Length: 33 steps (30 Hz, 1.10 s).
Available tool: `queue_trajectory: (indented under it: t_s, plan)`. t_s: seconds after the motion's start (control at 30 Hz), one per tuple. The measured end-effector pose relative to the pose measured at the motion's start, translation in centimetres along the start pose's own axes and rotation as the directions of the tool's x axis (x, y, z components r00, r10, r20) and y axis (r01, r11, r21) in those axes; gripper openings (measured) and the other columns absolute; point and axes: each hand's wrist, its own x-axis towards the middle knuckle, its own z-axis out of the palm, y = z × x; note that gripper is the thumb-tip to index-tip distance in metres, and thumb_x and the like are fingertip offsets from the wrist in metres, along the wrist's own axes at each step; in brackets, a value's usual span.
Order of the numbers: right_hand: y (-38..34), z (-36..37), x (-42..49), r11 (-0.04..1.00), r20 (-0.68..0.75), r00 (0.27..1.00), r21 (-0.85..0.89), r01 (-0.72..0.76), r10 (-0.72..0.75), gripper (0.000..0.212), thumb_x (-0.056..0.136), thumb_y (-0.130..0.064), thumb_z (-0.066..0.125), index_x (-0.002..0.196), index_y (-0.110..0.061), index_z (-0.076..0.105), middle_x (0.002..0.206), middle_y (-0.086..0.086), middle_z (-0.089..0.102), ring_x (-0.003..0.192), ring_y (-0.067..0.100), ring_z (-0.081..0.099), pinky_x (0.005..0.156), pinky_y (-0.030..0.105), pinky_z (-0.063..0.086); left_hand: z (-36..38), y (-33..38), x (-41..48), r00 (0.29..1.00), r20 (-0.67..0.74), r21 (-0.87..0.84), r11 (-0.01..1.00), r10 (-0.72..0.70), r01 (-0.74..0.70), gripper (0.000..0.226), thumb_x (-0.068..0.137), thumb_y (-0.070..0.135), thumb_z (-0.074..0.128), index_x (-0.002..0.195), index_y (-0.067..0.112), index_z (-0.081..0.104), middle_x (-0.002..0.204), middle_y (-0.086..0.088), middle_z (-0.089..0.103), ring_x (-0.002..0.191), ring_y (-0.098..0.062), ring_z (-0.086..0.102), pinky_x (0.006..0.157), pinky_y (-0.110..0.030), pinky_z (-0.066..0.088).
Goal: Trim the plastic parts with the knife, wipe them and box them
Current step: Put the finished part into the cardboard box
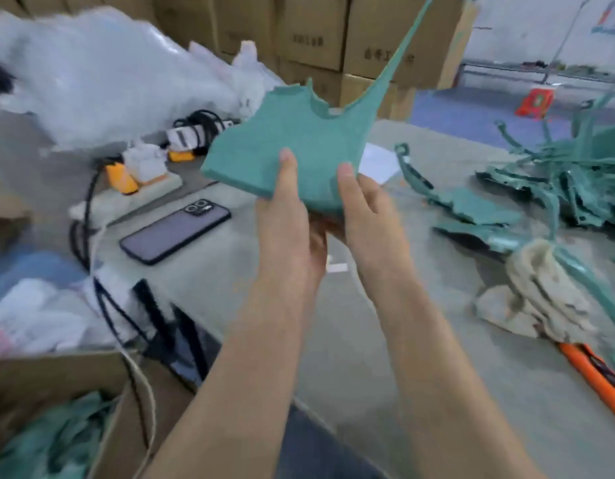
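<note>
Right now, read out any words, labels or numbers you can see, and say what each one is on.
Nothing can be quoted; no text reads clearly.
On the cardboard boxes: dark printed characters, too blurred to read.
On the wall poster: coloured print, too blurred to read.
On the red object on the floor: pale marks, unreadable.
On the phone and the green plastic part: no text visible.

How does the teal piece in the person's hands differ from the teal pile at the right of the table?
The held teal piece is up above the table, pinched by the left hand and right hand; the teal pile lies on it untouched. The held teal piece is a broad sheet with a ragged top edge and one long thin tail; the teal pile is mostly narrow tangled strips. Both are the same teal.
</note>
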Motion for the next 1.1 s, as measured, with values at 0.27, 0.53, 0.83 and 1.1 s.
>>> queue_trajectory:
  t_s: [0.27,0.53,0.83,1.1]
  plan:
    - [3.7,24.1,-6.2,0.994,0.663,0.749,-0.091,0.054,0.020,0.014,0.099,-0.019,0.055,0.096,-0.012,0.066,0.089,-0.011,0.073,0.086,0.006,0.067,0.081,0.034,0.054,-16.6,16.9,-3.3,0.611,-0.586,0.210,0.828,0.533,-0.520,0.026,0.091,0.006,0.060,0.116,0.009,0.061,0.114,-0.011,0.069,0.098,-0.025,0.069,0.077,-0.033,0.058]
    - [12.4,37.4,-16.3,0.882,0.830,0.386,-0.465,0.078,0.403,0.047,0.098,-0.049,0.046,0.125,-0.012,0.055,0.110,0.009,0.063,0.104,0.028,0.061,0.084,0.031,0.045,-32.2,21.9,-9.1,0.325,-0.899,0.136,0.894,0.292,-0.427,0.032,0.095,0.024,0.057,0.121,0.006,0.059,0.104,-0.007,0.070,0.091,-0.018,0.068,0.076,-0.032,0.055]
    - [14.4,34.6,-13.4,0.917,0.725,0.575,-0.377,-0.131,0.380,0.009,0.099,-0.025,0.050,0.099,-0.021,0.059,0.101,0.003,0.068,0.097,0.023,0.068,0.088,0.038,0.055,-31.6,19.0,-5.8,0.437,-0.872,0.171,0.974,0.220,-0.149,0.023,0.098,0.021,0.046,0.111,0.008,0.058,0.083,-0.003,0.063,0.057,-0.006,0.059,0.043,-0.015,0.040]
    - [5.2,20.4,-2.7,0.988,0.332,0.937,-0.142,-0.063,0.107,0.021,0.100,-0.014,0.048,0.103,-0.008,0.067,0.099,0.010,0.072,0.094,0.022,0.069,0.087,0.036,0.055,-15.0,12.5,0.6,0.860,-0.403,0.342,0.923,0.314,-0.177,0.019,0.096,0.007,0.046,0.110,0.013,0.057,0.098,-0.006,0.067,0.082,-0.012,0.063,0.072,-0.024,0.051]
